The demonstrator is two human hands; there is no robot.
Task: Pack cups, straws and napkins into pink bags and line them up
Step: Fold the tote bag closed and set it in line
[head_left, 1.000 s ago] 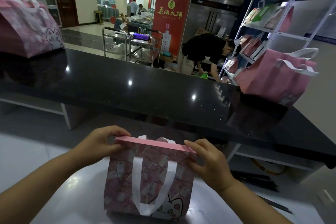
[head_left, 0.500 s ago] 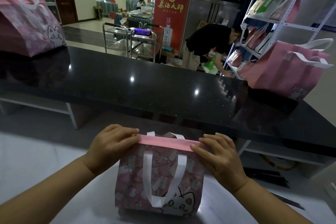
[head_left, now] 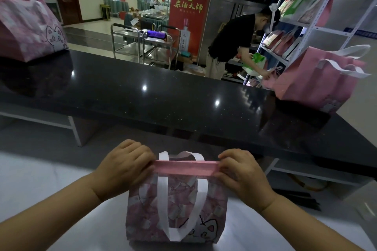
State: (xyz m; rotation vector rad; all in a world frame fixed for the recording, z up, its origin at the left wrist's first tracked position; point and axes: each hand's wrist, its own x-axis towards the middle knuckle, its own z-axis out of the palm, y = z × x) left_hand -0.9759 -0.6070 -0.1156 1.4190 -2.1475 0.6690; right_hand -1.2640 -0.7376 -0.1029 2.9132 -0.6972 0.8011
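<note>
grip: our left hand (head_left: 124, 166) and right hand (head_left: 242, 175) each pinch one end of the folded rim (head_left: 184, 167) | thing: pink cat-print fabric bag with white strap handles (head_left: 181, 199), upright on the near white table (head_left: 40, 173) | axis: rim runs left-right, hands equally near

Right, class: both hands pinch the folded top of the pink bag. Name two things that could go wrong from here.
1. The left hand and right hand pinch only the ends of the top fold of the pink bag; its middle may spring open once released.
2. A white handle stands up just behind the fold and might get caught under it if folded further.
</note>
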